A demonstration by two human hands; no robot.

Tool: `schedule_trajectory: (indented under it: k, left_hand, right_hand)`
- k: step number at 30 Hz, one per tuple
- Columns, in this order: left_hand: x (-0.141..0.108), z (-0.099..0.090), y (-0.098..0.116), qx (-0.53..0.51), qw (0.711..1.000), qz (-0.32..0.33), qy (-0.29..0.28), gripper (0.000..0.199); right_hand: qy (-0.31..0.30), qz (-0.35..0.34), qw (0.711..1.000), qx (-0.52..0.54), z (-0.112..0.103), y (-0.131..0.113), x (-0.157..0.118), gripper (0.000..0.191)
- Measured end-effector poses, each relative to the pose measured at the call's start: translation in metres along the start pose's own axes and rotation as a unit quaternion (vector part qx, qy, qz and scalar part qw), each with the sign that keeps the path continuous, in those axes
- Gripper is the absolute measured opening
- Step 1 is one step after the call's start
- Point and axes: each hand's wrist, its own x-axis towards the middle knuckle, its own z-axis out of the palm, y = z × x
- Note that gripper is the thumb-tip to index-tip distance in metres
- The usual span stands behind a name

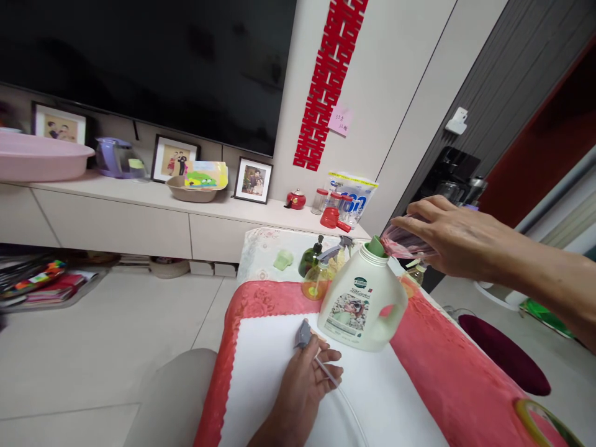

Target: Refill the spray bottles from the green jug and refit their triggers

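Observation:
A pale green detergent jug (361,304) with a printed label stands upright on the white sheet (261,372). Above it, my right hand (449,239) is wrapped round a clear, pinkish container (405,239), tilted so that its mouth is at the green spout (375,246) of the jug. Whether liquid is flowing cannot be made out. Lower down, my left hand (307,379) holds a grey pump head (303,334) between thumb and fingers, and its thin clear tube (342,394) trails down to the right over the sheet.
Behind the jug are an amber spray bottle (315,282), a dark green pump bottle (308,261) and a light green item (283,259). A roll of yellow tape (528,417) lies at the lower right on the red cloth (437,360). A long cabinet (121,214) runs behind.

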Motion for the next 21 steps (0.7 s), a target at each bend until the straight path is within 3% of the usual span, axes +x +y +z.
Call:
schedule_trajectory:
  k: [3,5,9,14,21]
  left_hand:
    - [-0.001,0.001,0.001,-0.001,1.000,-0.004,0.002,0.040]
    - [-0.001,0.001,0.001,-0.002,1.000,-0.006,0.003,0.040]
    - [-0.003,0.002,0.001,-0.004,1.000,-0.012,0.007,0.038]
    - [-0.005,0.003,0.001,-0.006,1.000,-0.020,0.009,0.038]
    - [-0.005,0.007,0.003,-0.002,0.999,-0.032,0.028,0.034]
  right_hand:
    - [-0.049,-0.059,0.996,-0.038,-0.003,0.002,0.005,0.059]
    - [-0.060,-0.059,0.995,-0.054,-0.006,0.002,0.008,0.058]
    - [-0.046,-0.072,0.992,-0.089,-0.011,-0.005,0.012,0.054]
    - [-0.011,-0.087,0.994,-0.060,-0.018,-0.014,0.018,0.041]
    - [-0.047,-0.088,0.982,-0.162,-0.024,-0.019,0.023,0.048]
